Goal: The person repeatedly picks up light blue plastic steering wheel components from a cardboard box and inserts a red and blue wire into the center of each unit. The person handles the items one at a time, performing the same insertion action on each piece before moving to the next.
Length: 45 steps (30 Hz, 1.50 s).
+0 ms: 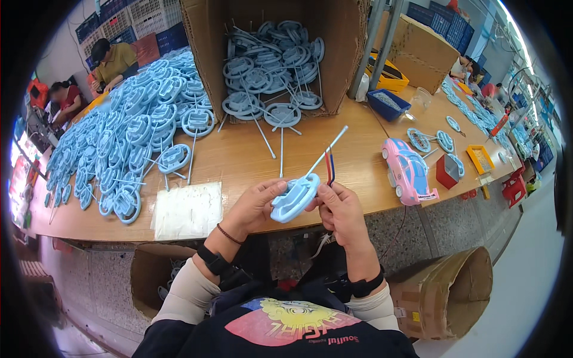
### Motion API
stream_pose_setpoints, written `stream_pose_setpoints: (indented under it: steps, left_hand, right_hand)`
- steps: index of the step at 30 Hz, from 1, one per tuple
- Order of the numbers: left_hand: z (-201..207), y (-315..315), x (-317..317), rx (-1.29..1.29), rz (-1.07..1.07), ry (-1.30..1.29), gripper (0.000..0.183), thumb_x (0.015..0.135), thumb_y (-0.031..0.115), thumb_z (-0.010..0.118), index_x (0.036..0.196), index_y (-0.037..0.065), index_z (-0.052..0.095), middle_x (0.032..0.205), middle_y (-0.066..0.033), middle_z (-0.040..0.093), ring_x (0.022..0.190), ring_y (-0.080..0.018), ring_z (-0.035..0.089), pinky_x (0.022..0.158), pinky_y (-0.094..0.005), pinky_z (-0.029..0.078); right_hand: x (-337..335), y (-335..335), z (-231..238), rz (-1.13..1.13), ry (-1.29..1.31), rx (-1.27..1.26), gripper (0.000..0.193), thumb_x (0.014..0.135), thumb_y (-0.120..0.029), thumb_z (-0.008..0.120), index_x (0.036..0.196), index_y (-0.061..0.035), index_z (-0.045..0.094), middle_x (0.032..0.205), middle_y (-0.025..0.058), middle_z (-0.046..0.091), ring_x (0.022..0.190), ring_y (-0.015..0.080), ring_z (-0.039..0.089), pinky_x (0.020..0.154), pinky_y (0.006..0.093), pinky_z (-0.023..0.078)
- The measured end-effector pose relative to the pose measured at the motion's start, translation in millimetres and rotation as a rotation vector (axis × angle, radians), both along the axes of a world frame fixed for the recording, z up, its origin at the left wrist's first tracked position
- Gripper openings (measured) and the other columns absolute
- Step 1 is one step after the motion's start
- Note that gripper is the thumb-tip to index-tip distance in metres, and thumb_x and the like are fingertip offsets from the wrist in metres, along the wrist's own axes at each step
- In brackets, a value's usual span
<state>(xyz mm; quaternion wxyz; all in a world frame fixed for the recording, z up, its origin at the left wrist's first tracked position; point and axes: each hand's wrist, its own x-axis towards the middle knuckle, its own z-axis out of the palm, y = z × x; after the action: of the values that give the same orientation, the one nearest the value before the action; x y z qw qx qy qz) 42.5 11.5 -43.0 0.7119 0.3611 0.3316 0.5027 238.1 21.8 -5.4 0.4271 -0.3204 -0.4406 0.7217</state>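
Steering wheel (pixel 295 198), apparently unfinished, sits pinched by left hand (pixel 255 207) and right hand (pixel 344 213) fingers; wires (pixel 332 173) rise beside right fingertips; more wheels (pixel 140 128) lie heaped beyond left.

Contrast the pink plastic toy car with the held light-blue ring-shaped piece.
The pink plastic toy car stands on the brown table; the light-blue ring-shaped piece is in the left hand. The car has pale wheels; the piece has a pale rod. Both show light blue.

Black shirt (pixel 191 343) | pink-yellow print (pixel 292 321) | cream sleeves (pixel 188 291) | black straps (pixel 210 261) | beaded bracelet (pixel 229 234), left
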Motion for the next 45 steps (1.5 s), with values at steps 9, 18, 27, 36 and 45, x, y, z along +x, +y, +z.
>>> stream_pose_setpoints:
  steps: [9, 18, 27, 36, 45]
  left_hand:
    - [-7, -6, -3, -0.029, 0.014, -0.095, 0.042, 0.091, 0.027, 0.055, 0.120, -0.003, 0.051, 0.108, -0.0083, 0.061, 0.094, -0.0139, 0.060, 0.081, -0.0257, 0.049]
    - [-9, -19, 7, 0.188, 0.314, 0.012, 0.042, 0.085, 0.012, 0.063, 0.122, -0.003, 0.049, 0.109, -0.0080, 0.059, 0.097, -0.0131, 0.057, 0.086, -0.0265, 0.047]
    - [-14, -44, 8, 0.509, 0.383, 0.023, 0.049, 0.076, -0.004, 0.068, 0.113, 0.006, 0.037, 0.111, -0.0085, 0.053, 0.105, -0.0169, 0.052, 0.090, -0.0298, 0.045]
    - [-23, -52, 2, 0.445, 0.254, 0.052, 0.047, 0.076, -0.003, 0.068, 0.117, 0.003, 0.044, 0.111, -0.0061, 0.055, 0.104, -0.0160, 0.054, 0.087, -0.0308, 0.048]
    - [-19, -51, -9, 0.190, 0.123, -0.289, 0.061, 0.083, 0.025, 0.066, 0.132, 0.004, 0.036, 0.121, -0.0064, 0.052, 0.110, -0.0196, 0.053, 0.092, -0.0349, 0.044]
  right_hand:
    - [-1, -18, 13, -0.076, -0.085, 0.120, 0.025, 0.091, -0.027, 0.056, 0.090, -0.0023, 0.061, 0.070, 0.0018, 0.061, 0.043, -0.0006, 0.033, 0.037, 0.0167, 0.023]
    - [-6, -31, 10, -0.174, -0.237, 0.309, 0.021, 0.086, -0.016, 0.064, 0.095, 0.0030, 0.062, 0.074, -0.0001, 0.061, 0.065, 0.0016, 0.050, 0.057, 0.0173, 0.039]
    - [-6, -37, -7, -0.309, -0.283, 0.589, 0.015, 0.083, -0.010, 0.065, 0.092, 0.0004, 0.062, 0.079, 0.0036, 0.063, 0.072, 0.0090, 0.057, 0.063, 0.0236, 0.045]
    - [-6, -39, 7, -0.336, -0.456, 0.869, 0.015, 0.081, -0.011, 0.066, 0.091, -0.0006, 0.060, 0.077, 0.0091, 0.061, 0.068, 0.0171, 0.059, 0.060, 0.0271, 0.045]
    - [-3, -41, 18, -0.124, -0.355, 0.660, 0.037, 0.071, -0.014, 0.077, 0.102, -0.0014, 0.061, 0.084, 0.0014, 0.057, 0.065, 0.0079, 0.048, 0.055, 0.0204, 0.038]
